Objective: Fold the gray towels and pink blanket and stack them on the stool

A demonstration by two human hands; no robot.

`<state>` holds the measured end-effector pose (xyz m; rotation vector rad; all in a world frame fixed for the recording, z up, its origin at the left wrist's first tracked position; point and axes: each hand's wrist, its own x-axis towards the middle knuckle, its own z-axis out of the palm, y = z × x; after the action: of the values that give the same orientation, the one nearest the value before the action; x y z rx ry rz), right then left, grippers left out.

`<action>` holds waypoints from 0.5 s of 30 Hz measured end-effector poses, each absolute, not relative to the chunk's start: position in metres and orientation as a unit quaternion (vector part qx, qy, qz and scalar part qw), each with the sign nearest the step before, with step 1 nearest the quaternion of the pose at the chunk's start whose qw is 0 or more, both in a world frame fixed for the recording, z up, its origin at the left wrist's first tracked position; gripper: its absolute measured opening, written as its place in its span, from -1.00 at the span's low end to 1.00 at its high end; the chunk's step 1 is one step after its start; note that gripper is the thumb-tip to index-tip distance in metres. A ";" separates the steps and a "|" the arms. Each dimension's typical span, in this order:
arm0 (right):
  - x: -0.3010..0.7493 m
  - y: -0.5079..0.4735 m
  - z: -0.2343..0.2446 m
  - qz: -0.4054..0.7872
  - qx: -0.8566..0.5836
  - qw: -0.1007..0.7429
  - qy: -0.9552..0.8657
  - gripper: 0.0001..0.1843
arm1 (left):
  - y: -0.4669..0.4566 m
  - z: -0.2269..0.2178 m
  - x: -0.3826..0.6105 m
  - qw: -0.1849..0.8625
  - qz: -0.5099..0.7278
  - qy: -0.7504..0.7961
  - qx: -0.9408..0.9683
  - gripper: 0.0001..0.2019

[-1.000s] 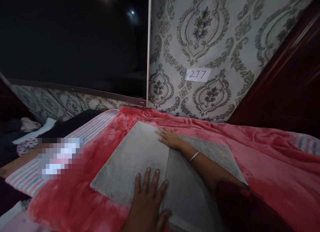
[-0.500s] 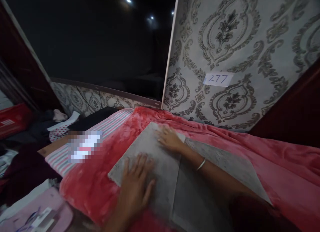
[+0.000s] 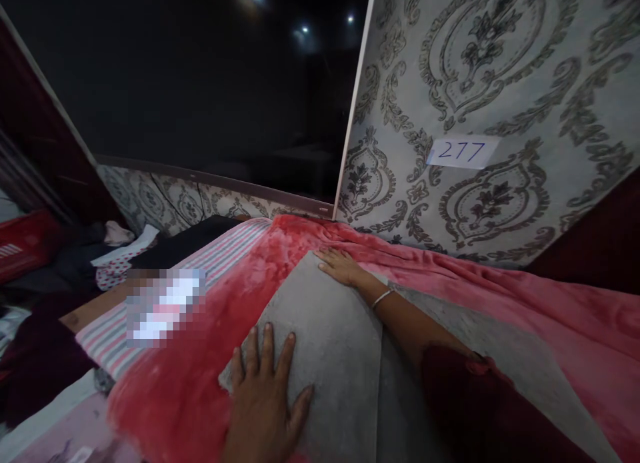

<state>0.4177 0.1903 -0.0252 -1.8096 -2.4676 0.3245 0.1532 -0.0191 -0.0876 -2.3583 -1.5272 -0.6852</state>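
A grey cloth [image 3: 330, 336], folded along a straight line, lies flat on a red fleece blanket [image 3: 200, 356] on a bed. My left hand [image 3: 265, 396] rests palm down with fingers spread on the cloth's near left corner. My right hand [image 3: 340, 266] lies flat on the far corner of the folded flap, arm stretched across the cloth, a thin bangle [image 3: 383, 296] on the wrist. Neither hand grips anything.
Patterned wallpaper [image 3: 475, 83] with a paper label reading 277 [image 3: 463, 151] stands behind the bed. A dark window [image 3: 200, 83] fills the upper left. A striped sheet [image 3: 220, 256] shows beside the blanket; clothes [image 3: 115, 250] lie at left. Dark wooden furniture [image 3: 600, 236] stands at right.
My left hand slid from the cloth's middle to its left corner, and my right hand pressed out to the far corner. The view has turned left.
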 end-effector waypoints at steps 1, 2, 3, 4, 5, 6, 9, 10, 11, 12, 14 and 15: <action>0.421 0.193 -0.025 0.113 -0.594 0.033 -0.796 -0.34 | -0.019 -0.087 0.153 0.120 -0.233 -0.527 -0.808 -0.36; 0.422 0.194 -0.023 0.116 -0.596 0.033 -0.794 -0.34 | -0.018 -0.087 0.153 0.114 -0.231 -0.531 -0.807 -0.37; 0.421 0.192 -0.022 0.115 -0.600 0.032 -0.791 -0.34 | -0.018 -0.086 0.154 0.107 -0.229 -0.534 -0.807 -0.37; 0.419 0.189 -0.019 0.111 -0.611 0.032 -0.784 -0.34 | -0.018 -0.085 0.154 0.098 -0.226 -0.537 -0.807 -0.37; 0.416 0.183 -0.017 0.101 -0.625 0.036 -0.773 -0.34 | -0.018 -0.083 0.154 0.089 -0.222 -0.540 -0.807 -0.37; 0.413 0.175 -0.015 0.086 -0.640 0.043 -0.762 -0.34 | -0.018 -0.081 0.154 0.081 -0.216 -0.543 -0.807 -0.37; 0.409 0.139 -0.014 0.028 -0.631 0.075 -0.772 -0.32 | -0.017 -0.075 0.156 0.063 -0.200 -0.550 -0.809 -0.35; 0.411 0.126 -0.016 0.019 -0.604 0.078 -0.793 -0.32 | -0.017 -0.072 0.157 0.058 -0.196 -0.553 -0.808 -0.35; 0.415 0.112 -0.019 0.019 -0.579 0.076 -0.812 -0.32 | -0.016 -0.070 0.157 0.055 -0.192 -0.556 -0.807 -0.34; 0.422 0.100 -0.022 0.027 -0.565 0.070 -0.822 -0.32 | -0.015 -0.069 0.158 0.052 -0.189 -0.560 -0.805 -0.34; 0.443 0.078 -0.028 0.045 -0.590 0.058 -0.804 -0.36 | -0.013 -0.066 0.159 0.048 -0.185 -0.565 -0.803 -0.32; 0.458 0.068 -0.030 0.050 -0.624 0.058 -0.778 -0.37 | -0.012 -0.065 0.160 0.048 -0.183 -0.566 -0.803 -0.32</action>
<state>0.4579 0.0680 -0.0297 -1.8918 -2.3565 0.1509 0.1599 -0.0116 -0.0648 -2.4471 -1.7253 -0.5588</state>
